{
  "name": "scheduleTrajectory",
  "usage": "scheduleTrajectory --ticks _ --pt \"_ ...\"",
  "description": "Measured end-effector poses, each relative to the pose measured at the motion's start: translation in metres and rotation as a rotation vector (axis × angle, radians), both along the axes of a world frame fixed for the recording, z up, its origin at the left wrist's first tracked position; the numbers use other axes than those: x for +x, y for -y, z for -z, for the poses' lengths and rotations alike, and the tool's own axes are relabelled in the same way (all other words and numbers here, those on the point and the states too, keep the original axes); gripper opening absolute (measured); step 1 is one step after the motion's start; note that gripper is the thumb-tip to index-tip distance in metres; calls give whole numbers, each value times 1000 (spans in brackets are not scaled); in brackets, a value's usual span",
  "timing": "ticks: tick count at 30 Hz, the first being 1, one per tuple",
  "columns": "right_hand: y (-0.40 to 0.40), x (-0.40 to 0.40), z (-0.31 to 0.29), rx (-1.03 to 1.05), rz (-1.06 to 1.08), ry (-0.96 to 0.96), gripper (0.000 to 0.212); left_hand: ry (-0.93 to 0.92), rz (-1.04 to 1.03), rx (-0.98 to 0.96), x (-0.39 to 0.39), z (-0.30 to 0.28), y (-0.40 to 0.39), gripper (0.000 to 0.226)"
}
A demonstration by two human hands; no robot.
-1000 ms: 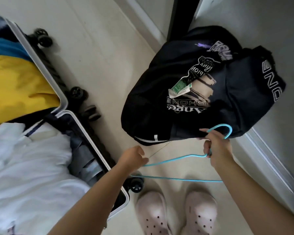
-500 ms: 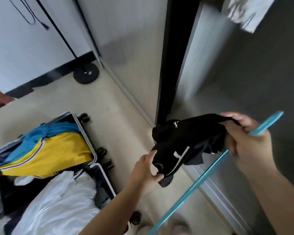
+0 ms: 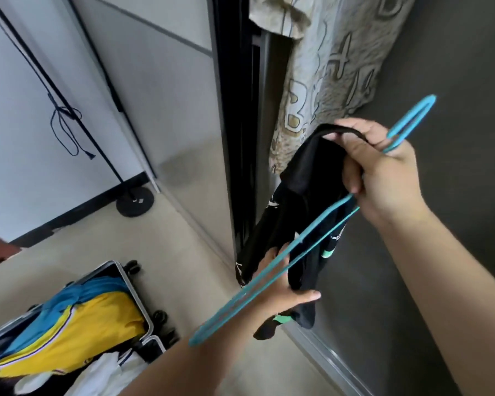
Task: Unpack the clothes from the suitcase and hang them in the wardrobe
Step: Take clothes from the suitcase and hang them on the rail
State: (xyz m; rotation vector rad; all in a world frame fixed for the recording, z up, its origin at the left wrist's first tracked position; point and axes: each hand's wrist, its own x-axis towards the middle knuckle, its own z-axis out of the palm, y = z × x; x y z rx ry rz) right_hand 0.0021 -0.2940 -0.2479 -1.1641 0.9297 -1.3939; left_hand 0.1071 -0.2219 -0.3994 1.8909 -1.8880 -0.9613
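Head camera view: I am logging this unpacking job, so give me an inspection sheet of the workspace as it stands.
Surface: pale floor, bare between suitcase and wardrobe.
Job's things: black garment held up with a blue hanger lying across it; not yet hung. Open suitcase on the floor holds a yellow garment, a blue garment and white cloth.
Clutter: nothing seen.
Hands: right hand grips the garment's top and the hanger near its hook; left hand holds the garment's lower part.
Cables: dark cord looped on a stand pole.
Surroundings: patterned garment hanging in the wardrobe; round stand base; dark wardrobe door.
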Motion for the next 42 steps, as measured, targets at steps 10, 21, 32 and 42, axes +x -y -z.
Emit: scheduleTrajectory --ticks 10,21,32,42 --pt "-17 -73 -153 -127 274 91 24 -128 -236 -203 13 -154 13 41" --pt "-42 -171 -249 191 321 24 26 -13 -63 -413 66 -399 8 20" --pt "-57 -192 -320 31 498 -64 48 -399 181 -317 45 -496 -14 23" --pt "-50 -160 -338 -10 350 123 44 114 195 -381 83 -513 -22 25"
